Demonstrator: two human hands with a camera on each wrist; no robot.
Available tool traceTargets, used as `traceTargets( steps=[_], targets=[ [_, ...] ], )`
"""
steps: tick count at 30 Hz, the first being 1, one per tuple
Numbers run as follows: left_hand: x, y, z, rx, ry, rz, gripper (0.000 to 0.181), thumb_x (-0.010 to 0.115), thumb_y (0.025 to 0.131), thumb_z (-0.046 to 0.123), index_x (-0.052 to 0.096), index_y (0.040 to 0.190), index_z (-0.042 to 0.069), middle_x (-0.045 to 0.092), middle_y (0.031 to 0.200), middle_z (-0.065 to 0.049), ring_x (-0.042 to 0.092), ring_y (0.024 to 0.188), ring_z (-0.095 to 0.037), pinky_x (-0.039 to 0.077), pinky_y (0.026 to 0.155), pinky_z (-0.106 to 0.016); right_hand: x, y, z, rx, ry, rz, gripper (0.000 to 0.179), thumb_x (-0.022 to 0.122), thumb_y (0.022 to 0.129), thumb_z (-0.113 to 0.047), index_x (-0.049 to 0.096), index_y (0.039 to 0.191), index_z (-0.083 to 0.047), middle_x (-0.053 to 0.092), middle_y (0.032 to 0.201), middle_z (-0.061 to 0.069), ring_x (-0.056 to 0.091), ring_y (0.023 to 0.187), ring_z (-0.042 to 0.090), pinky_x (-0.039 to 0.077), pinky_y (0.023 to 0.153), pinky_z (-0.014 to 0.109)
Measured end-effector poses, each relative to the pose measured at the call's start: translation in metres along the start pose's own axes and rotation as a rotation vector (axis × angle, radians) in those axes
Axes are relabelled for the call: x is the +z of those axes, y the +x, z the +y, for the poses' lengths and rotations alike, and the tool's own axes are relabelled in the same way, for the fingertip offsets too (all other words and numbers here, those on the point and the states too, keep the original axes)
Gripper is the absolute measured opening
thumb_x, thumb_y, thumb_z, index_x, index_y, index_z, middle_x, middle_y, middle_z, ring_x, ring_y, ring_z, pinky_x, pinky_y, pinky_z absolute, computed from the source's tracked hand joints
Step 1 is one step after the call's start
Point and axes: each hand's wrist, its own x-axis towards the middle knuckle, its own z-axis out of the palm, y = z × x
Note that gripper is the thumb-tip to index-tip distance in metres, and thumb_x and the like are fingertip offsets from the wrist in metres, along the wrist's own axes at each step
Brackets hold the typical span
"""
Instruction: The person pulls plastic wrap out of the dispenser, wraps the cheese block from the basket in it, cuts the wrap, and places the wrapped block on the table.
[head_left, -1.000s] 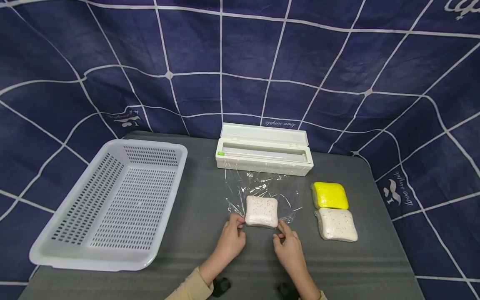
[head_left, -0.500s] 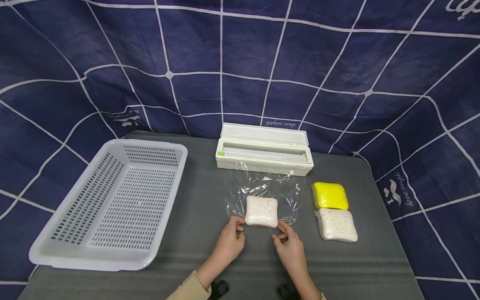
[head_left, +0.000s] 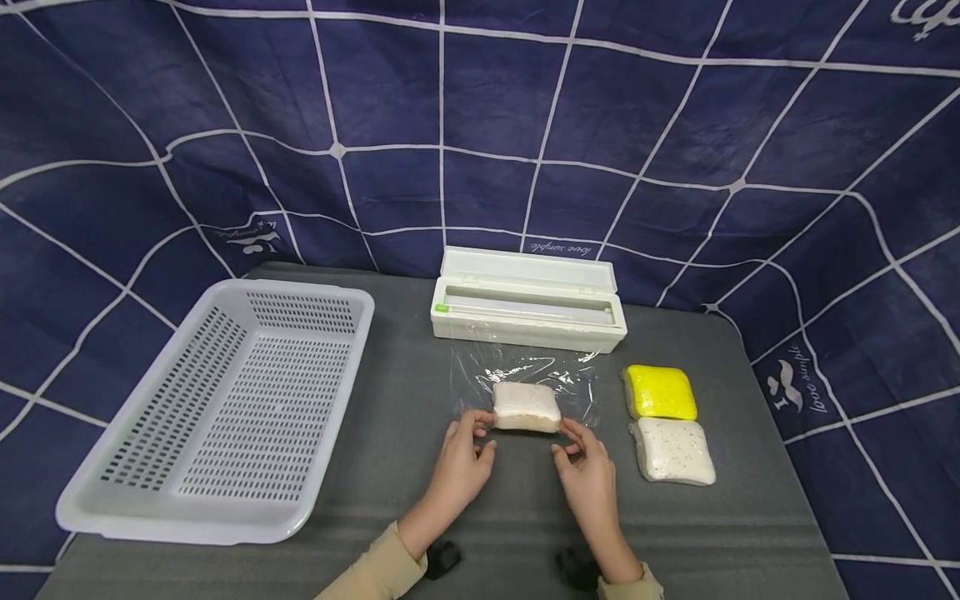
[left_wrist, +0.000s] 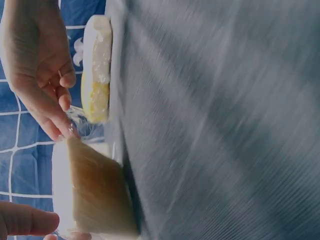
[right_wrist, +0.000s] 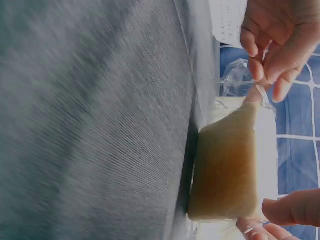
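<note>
A white speckled block (head_left: 527,400) with rounded corners lies on clear plastic wrap (head_left: 540,363), its near edge raised and tilted away from me. Its tan-looking near side (left_wrist: 97,187) shows in the left wrist view. My left hand (head_left: 457,467) holds the near left corner with its fingertips, the thumb standing apart. At the near right corner, my right hand (head_left: 590,473) holds the block likewise. Some film shows beside the fingers in the right wrist view. Behind, a white wrap dispenser (head_left: 528,332) stands with its lid raised, and the film reaches its front.
A yellow block (head_left: 662,392) and another white speckled block (head_left: 673,452), both in film, lie on the right. At the left stands a large white perforated basket (head_left: 337,400). Blue grid-patterned cloth (head_left: 487,108) rises behind the grey table surface (head_left: 405,417).
Both hands have moved slightly away from me with the block between them. Its near edge has risen and its near side now shows. The film has bunched toward the dispenser.
</note>
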Motion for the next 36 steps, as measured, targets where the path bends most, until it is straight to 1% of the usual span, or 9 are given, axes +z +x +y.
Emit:
traceTargets(
  steps=[3, 9, 12, 15, 17, 22, 25, 31, 36],
  targets=[
    [-0.001, 0.011, 0.002, 0.041, 0.039, 0.031, 0.033, 0.070, 0.085, -0.001, 0.061, 0.115, 0.008, 0.066, 0.105, -0.009, 0.058, 0.093, -0.021, 0.050, 0.072, -0.027, 0.002, 0.008, -0.002, -0.077, -0.040, 0.053, 0.040, 0.073, 0.082, 0.003, 0.068, 0.121, -0.004, 0.075, 0.106, 0.008, 0.054, 0.076, 0.018, 0.041, 0.059, 0.023],
    [-0.002, 0.035, 0.002, 0.116, 0.125, 0.092, 0.036, 0.075, 0.085, 0.004, 0.063, 0.118, 0.011, 0.068, 0.106, -0.005, 0.058, 0.094, -0.021, 0.050, 0.074, -0.032, 0.010, 0.031, 0.003, -0.287, -0.107, 0.170, 0.039, 0.080, 0.078, 0.000, 0.071, 0.116, -0.005, 0.074, 0.096, 0.008, 0.050, 0.081, 0.019, 0.044, 0.066, 0.033],
    [-0.002, 0.048, 0.002, 0.136, 0.147, 0.120, 0.031, 0.075, 0.086, 0.010, 0.065, 0.116, 0.012, 0.069, 0.103, -0.004, 0.057, 0.089, -0.020, 0.049, 0.071, -0.031, 0.013, 0.047, 0.006, -0.351, -0.109, 0.212, 0.035, 0.083, 0.077, -0.004, 0.073, 0.111, -0.005, 0.075, 0.093, 0.009, 0.050, 0.080, 0.021, 0.044, 0.067, 0.036],
    [-0.001, 0.060, 0.002, 0.148, 0.176, 0.156, 0.026, 0.076, 0.086, 0.016, 0.068, 0.112, 0.013, 0.072, 0.099, -0.002, 0.055, 0.085, -0.017, 0.047, 0.069, -0.028, 0.013, 0.061, 0.007, -0.381, -0.122, 0.239, 0.030, 0.084, 0.077, -0.010, 0.075, 0.105, -0.005, 0.075, 0.089, 0.009, 0.050, 0.077, 0.021, 0.043, 0.065, 0.035],
    [0.000, 0.067, 0.003, 0.156, 0.206, 0.177, 0.025, 0.077, 0.086, 0.019, 0.070, 0.109, 0.014, 0.074, 0.097, 0.000, 0.052, 0.082, -0.015, 0.045, 0.067, -0.027, 0.014, 0.069, 0.007, -0.387, -0.133, 0.241, 0.027, 0.084, 0.077, -0.013, 0.075, 0.102, -0.005, 0.076, 0.088, 0.009, 0.050, 0.076, 0.021, 0.042, 0.064, 0.034],
    [0.004, 0.084, 0.003, 0.165, 0.275, 0.227, 0.023, 0.078, 0.085, 0.027, 0.072, 0.104, 0.015, 0.076, 0.094, 0.002, 0.054, 0.080, -0.017, 0.046, 0.070, -0.031, 0.017, 0.084, 0.004, -0.388, -0.150, 0.229, 0.022, 0.080, 0.082, -0.016, 0.076, 0.099, -0.004, 0.075, 0.084, 0.009, 0.049, 0.074, 0.022, 0.040, 0.063, 0.033],
    [0.006, 0.093, 0.003, 0.158, 0.285, 0.246, 0.022, 0.077, 0.085, 0.030, 0.073, 0.101, 0.015, 0.076, 0.091, 0.002, 0.055, 0.081, -0.018, 0.046, 0.072, -0.033, 0.019, 0.092, 0.001, -0.384, -0.157, 0.221, 0.020, 0.079, 0.084, -0.017, 0.076, 0.099, -0.004, 0.074, 0.085, 0.010, 0.050, 0.075, 0.023, 0.041, 0.064, 0.033],
    [0.004, 0.108, 0.004, 0.137, 0.292, 0.242, 0.019, 0.076, 0.087, 0.028, 0.075, 0.100, 0.013, 0.076, 0.090, 0.000, 0.054, 0.079, -0.019, 0.044, 0.071, -0.033, 0.020, 0.108, -0.005, -0.411, -0.184, 0.209, 0.017, 0.077, 0.086, -0.018, 0.077, 0.097, -0.005, 0.074, 0.086, 0.010, 0.051, 0.075, 0.024, 0.040, 0.065, 0.033],
    [0.004, 0.119, 0.003, 0.151, 0.310, 0.239, 0.017, 0.075, 0.088, 0.025, 0.076, 0.100, 0.013, 0.076, 0.090, -0.001, 0.056, 0.082, -0.021, 0.044, 0.071, -0.034, 0.020, 0.119, -0.007, -0.439, -0.200, 0.203, 0.016, 0.076, 0.087, -0.016, 0.077, 0.094, -0.003, 0.075, 0.087, 0.012, 0.052, 0.073, 0.026, 0.039, 0.065, 0.034]
  ],
)
